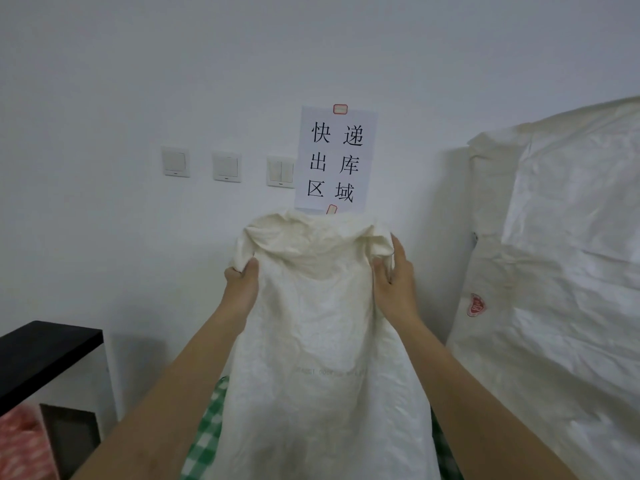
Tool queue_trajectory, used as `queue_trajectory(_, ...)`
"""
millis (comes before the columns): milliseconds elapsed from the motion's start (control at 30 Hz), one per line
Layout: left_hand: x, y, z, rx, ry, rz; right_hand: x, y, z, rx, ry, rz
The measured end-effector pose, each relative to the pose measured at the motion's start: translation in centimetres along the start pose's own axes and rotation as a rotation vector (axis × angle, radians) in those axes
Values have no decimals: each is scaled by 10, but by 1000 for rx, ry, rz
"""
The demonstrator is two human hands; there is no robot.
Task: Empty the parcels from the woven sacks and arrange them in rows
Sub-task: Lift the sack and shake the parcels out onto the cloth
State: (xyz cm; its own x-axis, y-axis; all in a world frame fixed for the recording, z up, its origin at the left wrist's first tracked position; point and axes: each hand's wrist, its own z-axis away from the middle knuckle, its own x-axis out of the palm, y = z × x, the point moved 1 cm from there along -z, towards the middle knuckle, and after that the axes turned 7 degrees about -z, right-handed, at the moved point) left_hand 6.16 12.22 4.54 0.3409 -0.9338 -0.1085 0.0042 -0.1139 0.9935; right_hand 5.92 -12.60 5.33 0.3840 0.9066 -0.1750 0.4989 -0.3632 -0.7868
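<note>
Woven sack (318, 323): lower end cut off by frame edge, contents not visible. Long axis vertical, held up before the wall; left hand (240, 285) and right hand (394, 282) each grip a top corner.

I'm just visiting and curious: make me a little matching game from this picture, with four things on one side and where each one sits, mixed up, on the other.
Things:
1. woven sack
2. paper sign
3. light switches
4. black shelf

Places:
A. low at the left edge of the view
B. on the wall, left of the paper sheet
C. held up in the middle, the left hand and right hand gripping its top corners
D. taped to the wall just above the raised cloth

Pairs: 1-C, 2-D, 3-B, 4-A
</note>
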Motion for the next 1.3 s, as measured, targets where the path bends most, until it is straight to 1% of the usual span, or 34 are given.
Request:
queue_trajectory(67,2,0,5,36,-44,-55,1,1,-1,5,-60,48)
queue_trajectory(133,1,-1,6,95,-48,-109,0,-2,0,28,-112,105)
queue_trajectory(167,0,-1,7,119,-33,-127,-1,-1,1,54,-127,121)
queue_trajectory(233,-7,-7,5,134,-7,-180,-5,4,1,166,-163,185)
queue_trajectory(333,-23,-18,-1,65,-19,-176,-20,20,-1,384,-263,396)
queue_trajectory(433,-33,-27,-3,-75,-18,-220,-30,36,9,630,-388,501)
queue_trajectory(500,-34,-31,-2,-128,-10,-270,-29,41,16,678,-434,594)
queue_trajectory(600,-33,-40,0,-144,-11,-278,-22,48,24,643,-404,664)
queue_trajectory(767,-29,-53,12,-43,-13,-157,-11,58,36,432,-224,660)
queue_trajectory(867,-27,-62,24,28,-68,-170,-8,54,49,247,-137,508)
queue_trajectory(933,-30,-73,29,72,-99,-172,-10,47,60,162,-166,388)
queue_trajectory(1000,-32,-83,33,105,-128,-161,-15,45,70,163,-295,442)
queue_trajectory(1100,-32,-93,36,123,-183,-163,-24,57,77,264,-526,715)
queue_trajectory(1133,-31,-95,35,134,-171,-192,-26,61,77,290,-572,749)
queue_trajectory(1200,-26,-97,32,170,-110,-280,-28,71,76,313,-579,711)
queue_trajectory(1233,-22,-97,32,187,-78,-311,-27,78,74,320,-544,651)
queue_trajectory(1300,-15,-100,31,198,-30,-317,-26,93,72,386,-425,448)
